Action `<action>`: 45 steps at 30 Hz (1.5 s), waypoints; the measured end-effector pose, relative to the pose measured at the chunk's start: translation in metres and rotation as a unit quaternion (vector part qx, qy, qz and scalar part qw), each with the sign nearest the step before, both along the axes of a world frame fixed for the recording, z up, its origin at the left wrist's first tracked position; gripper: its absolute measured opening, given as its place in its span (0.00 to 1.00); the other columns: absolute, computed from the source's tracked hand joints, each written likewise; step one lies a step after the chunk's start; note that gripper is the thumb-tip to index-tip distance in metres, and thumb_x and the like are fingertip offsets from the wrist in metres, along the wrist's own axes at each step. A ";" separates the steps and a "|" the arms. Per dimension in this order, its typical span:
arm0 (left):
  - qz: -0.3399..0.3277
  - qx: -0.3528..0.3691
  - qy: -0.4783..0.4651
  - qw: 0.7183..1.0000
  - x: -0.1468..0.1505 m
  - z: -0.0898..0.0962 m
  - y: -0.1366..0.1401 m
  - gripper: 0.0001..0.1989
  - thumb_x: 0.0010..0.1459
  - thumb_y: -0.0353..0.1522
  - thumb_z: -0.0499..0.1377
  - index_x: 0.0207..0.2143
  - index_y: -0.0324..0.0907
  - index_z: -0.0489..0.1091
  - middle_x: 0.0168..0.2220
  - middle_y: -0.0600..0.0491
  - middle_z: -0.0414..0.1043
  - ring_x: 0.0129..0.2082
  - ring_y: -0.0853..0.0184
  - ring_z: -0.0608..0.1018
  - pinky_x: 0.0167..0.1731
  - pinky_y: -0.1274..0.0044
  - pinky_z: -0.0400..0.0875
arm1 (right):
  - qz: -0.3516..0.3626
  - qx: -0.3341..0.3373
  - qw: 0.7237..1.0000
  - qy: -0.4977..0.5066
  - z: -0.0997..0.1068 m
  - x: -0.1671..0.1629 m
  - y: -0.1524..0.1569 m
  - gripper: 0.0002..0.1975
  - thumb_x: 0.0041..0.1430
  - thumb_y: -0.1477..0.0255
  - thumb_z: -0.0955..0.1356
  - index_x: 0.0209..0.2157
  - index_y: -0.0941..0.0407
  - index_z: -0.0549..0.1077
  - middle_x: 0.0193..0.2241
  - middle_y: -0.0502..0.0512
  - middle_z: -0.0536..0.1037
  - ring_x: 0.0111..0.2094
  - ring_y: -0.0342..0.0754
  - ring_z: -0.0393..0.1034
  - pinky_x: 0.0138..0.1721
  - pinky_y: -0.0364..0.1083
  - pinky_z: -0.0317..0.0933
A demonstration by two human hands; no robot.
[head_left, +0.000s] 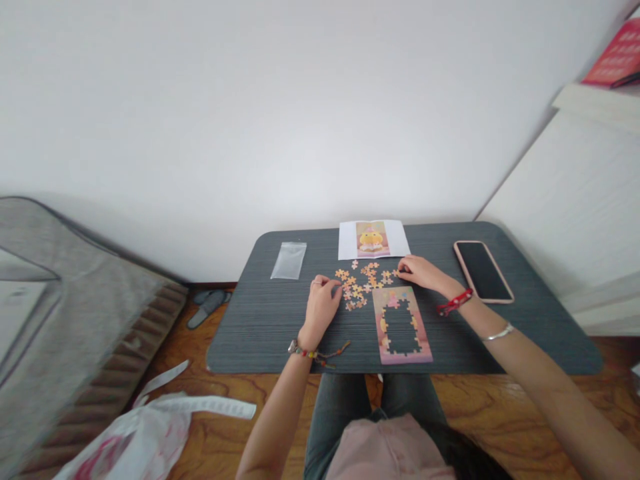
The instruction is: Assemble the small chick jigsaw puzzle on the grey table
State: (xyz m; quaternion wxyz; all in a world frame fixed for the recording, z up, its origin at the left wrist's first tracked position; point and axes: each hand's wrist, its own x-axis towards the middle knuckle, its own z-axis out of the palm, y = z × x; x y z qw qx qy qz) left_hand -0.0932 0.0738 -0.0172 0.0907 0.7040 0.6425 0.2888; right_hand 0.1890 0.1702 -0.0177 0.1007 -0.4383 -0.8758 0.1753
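Note:
Loose jigsaw puzzle pieces [355, 291] in orange and yellow lie scattered mid-table. At their left edge rests my left hand [321, 305], its fingers curled and drawn together; whether a piece is between the fingertips is hard to see. My right hand [421, 272] is at the right end of the pieces, thumb and finger closed on a small puzzle piece [397, 273]. Below it lies a pink puzzle frame [423, 335], its border joined and its middle showing the dark tabletop. Behind the pieces is a white sheet [349, 239] with a printed picture of a yellow character [371, 239].
The dark table [280, 320] stands against a white wall. A clear plastic bag [289, 261] lies at its left and a phone [483, 271] at its right. On the floor to the left are grey slippers [207, 306] and a white plastic bag [150, 437].

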 end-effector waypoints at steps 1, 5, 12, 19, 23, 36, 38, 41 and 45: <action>0.000 -0.001 0.000 1.000 0.000 0.000 0.000 0.07 0.54 0.28 0.55 0.34 0.40 0.73 0.34 0.50 0.63 0.37 0.64 0.69 0.43 0.70 0.66 | 0.001 0.000 1.000 0.003 0.000 0.000 0.000 0.06 0.54 0.70 0.65 0.30 0.58 0.70 0.28 0.54 0.72 0.29 0.45 0.65 0.31 0.42 0.56; 0.000 -0.004 -0.004 1.000 0.001 0.000 0.000 0.07 0.54 0.28 0.55 0.34 0.39 0.73 0.35 0.49 0.63 0.37 0.63 0.69 0.44 0.69 0.66 | 0.002 -0.003 1.000 0.013 0.003 0.001 -0.003 0.05 0.55 0.71 0.65 0.30 0.58 0.70 0.28 0.54 0.71 0.29 0.45 0.65 0.32 0.42 0.56; -0.007 0.000 0.001 1.000 0.000 0.000 0.000 0.07 0.54 0.29 0.55 0.35 0.39 0.72 0.35 0.49 0.63 0.37 0.63 0.68 0.44 0.69 0.66 | 0.033 -0.005 0.999 0.016 0.004 0.007 -0.015 0.07 0.56 0.68 0.64 0.32 0.57 0.70 0.29 0.55 0.71 0.30 0.46 0.65 0.33 0.43 0.57; -0.086 0.016 -0.005 0.996 0.034 0.005 0.014 0.07 0.52 0.29 0.58 0.36 0.42 0.72 0.36 0.50 0.62 0.38 0.65 0.68 0.42 0.72 0.66 | 0.015 0.043 0.999 0.012 0.018 -0.002 -0.025 0.08 0.57 0.67 0.64 0.34 0.56 0.69 0.32 0.55 0.71 0.33 0.48 0.66 0.35 0.44 0.58; -0.133 0.029 -0.014 0.991 0.064 0.012 0.025 0.08 0.53 0.29 0.58 0.37 0.44 0.71 0.36 0.51 0.63 0.39 0.65 0.67 0.42 0.72 0.66 | 0.011 0.067 0.998 0.007 0.031 -0.015 -0.033 0.08 0.57 0.67 0.63 0.35 0.56 0.69 0.33 0.55 0.71 0.34 0.48 0.66 0.35 0.44 0.58; -0.041 0.017 0.025 0.999 0.025 -0.001 0.020 0.06 0.53 0.27 0.57 0.34 0.41 0.72 0.35 0.51 0.63 0.37 0.65 0.67 0.41 0.72 0.66 | -0.021 0.037 0.998 -0.035 0.002 -0.002 -0.013 0.08 0.56 0.68 0.64 0.32 0.58 0.70 0.30 0.55 0.72 0.32 0.47 0.66 0.33 0.43 0.57; -0.031 0.010 0.027 0.999 0.016 -0.002 0.017 0.06 0.53 0.27 0.56 0.34 0.41 0.72 0.35 0.51 0.63 0.37 0.65 0.67 0.42 0.72 0.66 | -0.018 0.021 0.999 -0.037 0.001 -0.002 -0.011 0.07 0.55 0.68 0.64 0.31 0.58 0.70 0.29 0.55 0.72 0.31 0.47 0.66 0.32 0.43 0.56; -0.024 0.001 0.020 1.000 0.008 -0.002 0.013 0.07 0.53 0.27 0.57 0.35 0.42 0.72 0.35 0.51 0.63 0.38 0.65 0.67 0.43 0.71 0.66 | -0.012 0.014 0.999 -0.030 0.006 -0.006 -0.010 0.07 0.55 0.69 0.65 0.30 0.58 0.71 0.28 0.55 0.73 0.30 0.47 0.66 0.31 0.43 0.56; -0.012 0.003 0.011 1.000 0.000 -0.001 0.010 0.08 0.53 0.26 0.56 0.35 0.41 0.72 0.36 0.50 0.64 0.39 0.64 0.68 0.44 0.70 0.65 | 0.015 0.027 1.000 0.003 0.019 -0.020 -0.015 0.05 0.55 0.72 0.65 0.32 0.58 0.72 0.32 0.56 0.73 0.33 0.47 0.67 0.35 0.44 0.57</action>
